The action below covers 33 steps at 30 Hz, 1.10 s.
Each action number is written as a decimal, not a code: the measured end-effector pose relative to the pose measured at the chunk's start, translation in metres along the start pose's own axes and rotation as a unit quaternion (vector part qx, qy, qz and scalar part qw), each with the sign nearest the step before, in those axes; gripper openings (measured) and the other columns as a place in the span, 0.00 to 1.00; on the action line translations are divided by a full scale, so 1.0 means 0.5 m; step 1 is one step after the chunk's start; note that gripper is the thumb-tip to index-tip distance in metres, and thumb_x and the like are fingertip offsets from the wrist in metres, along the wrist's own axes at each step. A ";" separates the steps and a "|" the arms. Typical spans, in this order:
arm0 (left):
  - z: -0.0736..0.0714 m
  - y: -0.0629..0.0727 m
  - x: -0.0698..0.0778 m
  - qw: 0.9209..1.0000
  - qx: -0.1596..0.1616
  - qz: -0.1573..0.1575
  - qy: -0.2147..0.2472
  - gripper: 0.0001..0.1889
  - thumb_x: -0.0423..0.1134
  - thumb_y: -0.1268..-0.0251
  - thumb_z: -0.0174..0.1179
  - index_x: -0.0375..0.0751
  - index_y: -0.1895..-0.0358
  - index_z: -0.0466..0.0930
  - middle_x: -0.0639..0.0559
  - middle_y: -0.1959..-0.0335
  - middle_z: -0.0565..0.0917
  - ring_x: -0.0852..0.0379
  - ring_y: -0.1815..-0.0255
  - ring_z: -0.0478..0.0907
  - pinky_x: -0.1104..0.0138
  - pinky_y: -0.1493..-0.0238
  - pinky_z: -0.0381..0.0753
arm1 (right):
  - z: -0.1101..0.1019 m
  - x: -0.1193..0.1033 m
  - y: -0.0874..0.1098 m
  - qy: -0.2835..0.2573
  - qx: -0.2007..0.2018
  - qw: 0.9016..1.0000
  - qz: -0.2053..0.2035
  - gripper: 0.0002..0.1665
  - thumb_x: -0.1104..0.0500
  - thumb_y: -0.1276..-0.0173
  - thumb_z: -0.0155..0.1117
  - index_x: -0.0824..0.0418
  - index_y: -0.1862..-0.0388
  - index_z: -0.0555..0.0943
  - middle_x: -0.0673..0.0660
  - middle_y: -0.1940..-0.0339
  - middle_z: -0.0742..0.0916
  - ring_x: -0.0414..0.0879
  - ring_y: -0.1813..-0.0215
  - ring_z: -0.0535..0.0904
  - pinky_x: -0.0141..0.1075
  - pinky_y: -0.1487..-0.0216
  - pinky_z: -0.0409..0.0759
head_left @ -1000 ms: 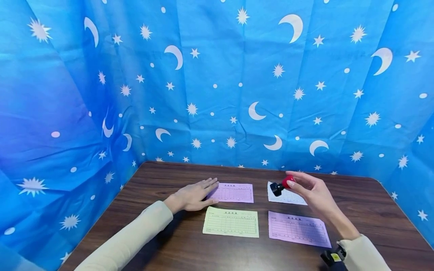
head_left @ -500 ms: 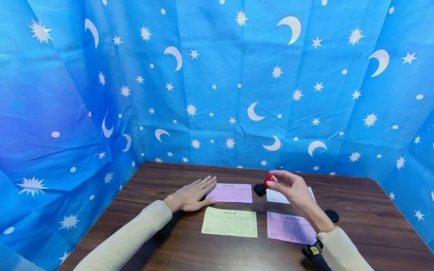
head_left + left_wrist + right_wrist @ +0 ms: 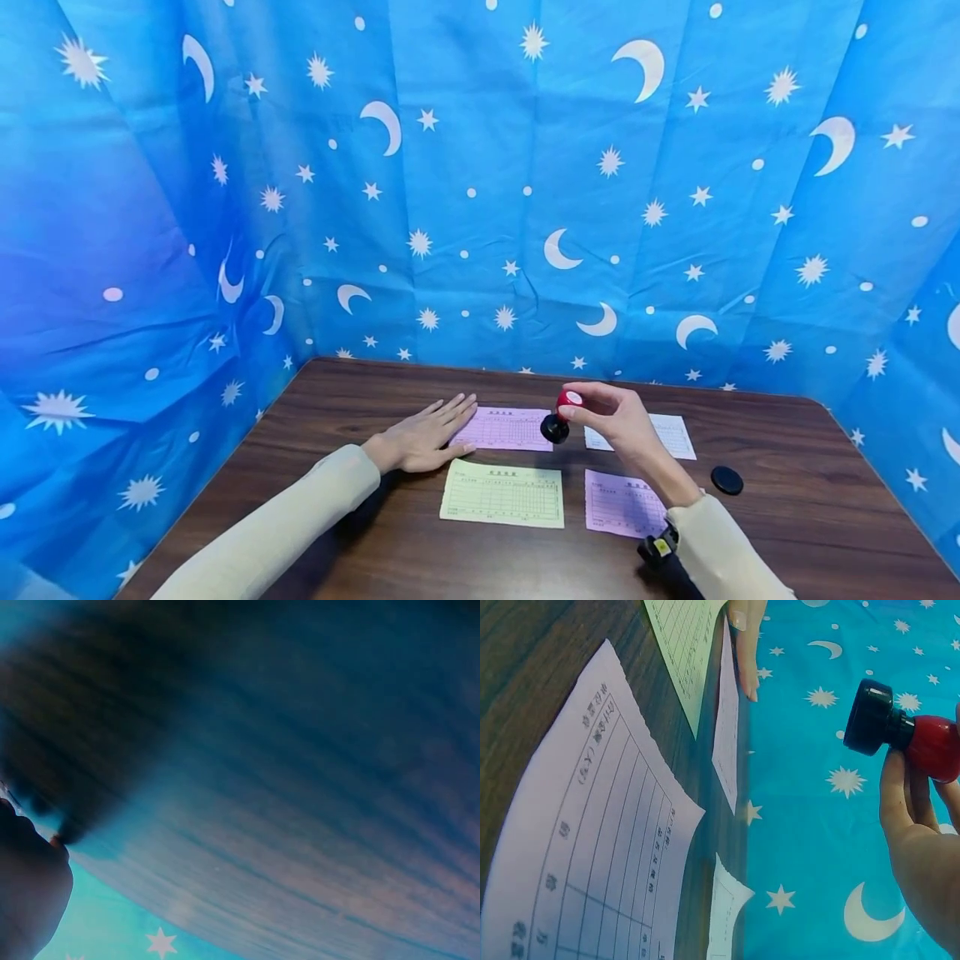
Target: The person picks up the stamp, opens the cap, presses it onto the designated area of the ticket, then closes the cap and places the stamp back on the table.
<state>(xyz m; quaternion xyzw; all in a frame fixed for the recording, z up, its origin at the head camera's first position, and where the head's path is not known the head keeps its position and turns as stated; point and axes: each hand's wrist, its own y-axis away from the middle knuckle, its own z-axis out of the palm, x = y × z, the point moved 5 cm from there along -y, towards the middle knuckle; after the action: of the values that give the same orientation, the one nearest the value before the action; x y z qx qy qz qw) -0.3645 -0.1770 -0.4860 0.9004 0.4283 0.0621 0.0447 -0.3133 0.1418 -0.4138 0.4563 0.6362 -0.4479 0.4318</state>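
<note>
My right hand (image 3: 626, 425) grips the red handle of a stamp (image 3: 556, 427) between thumb and fingers. The stamp's black round base hangs above the right edge of the far pink form (image 3: 517, 429); the right wrist view shows the stamp (image 3: 874, 720) held off the table. With fingers straight, my left hand (image 3: 427, 435) rests flat at that form's left edge. A yellow-green form (image 3: 501, 496) lies in front of it. To the right are a white form (image 3: 675, 435) and a nearer pink form (image 3: 618, 504), both partly behind my right arm.
A black round cap (image 3: 727, 480) lies on the brown wooden table (image 3: 480, 567), right of my right forearm. A blue curtain (image 3: 480, 167) with moons and stars stands behind and beside the table. The left wrist view is dark and blurred.
My right hand has carried the stamp leftward from above the white form to the far pink form's right edge. The black cap has come into sight. My left hand stays in place.
</note>
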 end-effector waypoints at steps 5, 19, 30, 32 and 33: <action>0.006 -0.001 -0.007 1.000 -0.002 -0.012 -0.013 0.43 0.71 0.18 0.31 0.48 0.12 0.41 0.54 0.10 0.43 0.51 0.09 0.42 0.49 0.10 0.46 | 0.008 -0.006 -0.008 0.009 0.005 1.000 0.009 0.28 0.47 0.34 0.79 0.50 0.36 0.86 0.56 0.39 0.90 0.48 0.42 0.84 0.33 0.43 0.85; 0.028 -0.021 -0.025 1.000 0.015 -0.019 0.009 0.46 0.74 0.21 0.33 0.51 0.12 0.41 0.53 0.10 0.44 0.51 0.09 0.43 0.48 0.10 0.43 | 0.029 -0.003 -0.039 0.030 0.001 0.999 0.028 0.33 0.46 0.38 0.82 0.52 0.34 0.86 0.58 0.37 0.89 0.53 0.38 0.83 0.39 0.42 0.87; 0.028 -0.015 -0.016 0.999 0.007 -0.027 0.029 0.43 0.69 0.18 0.37 0.53 0.12 0.39 0.55 0.10 0.41 0.52 0.09 0.40 0.49 0.10 0.40 | 0.051 0.018 -0.066 0.053 -0.007 0.997 0.052 0.31 0.48 0.42 0.85 0.49 0.39 0.89 0.55 0.43 0.92 0.49 0.46 0.84 0.34 0.48 0.85; 0.027 -0.014 -0.015 0.999 0.004 -0.023 0.029 0.42 0.68 0.17 0.36 0.53 0.12 0.39 0.56 0.10 0.41 0.53 0.09 0.39 0.49 0.10 0.39 | 0.056 0.021 -0.069 0.063 -0.007 0.996 0.056 0.30 0.50 0.42 0.85 0.50 0.40 0.89 0.55 0.44 0.92 0.47 0.48 0.85 0.33 0.50 0.85; 0.028 -0.014 -0.015 0.999 0.002 -0.021 0.028 0.41 0.67 0.17 0.36 0.52 0.12 0.38 0.56 0.10 0.41 0.53 0.09 0.39 0.49 0.10 0.39 | 0.059 0.023 -0.070 0.068 -0.007 0.996 0.057 0.29 0.50 0.42 0.85 0.50 0.40 0.90 0.56 0.45 0.92 0.47 0.49 0.85 0.32 0.52 0.84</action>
<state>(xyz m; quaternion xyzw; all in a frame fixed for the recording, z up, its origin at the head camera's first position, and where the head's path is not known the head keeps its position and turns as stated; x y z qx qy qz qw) -0.3723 -0.1787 -0.5011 0.8890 0.4488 0.0856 0.0317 -0.3455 0.1093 -0.4252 0.5182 0.6402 -0.3860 0.4155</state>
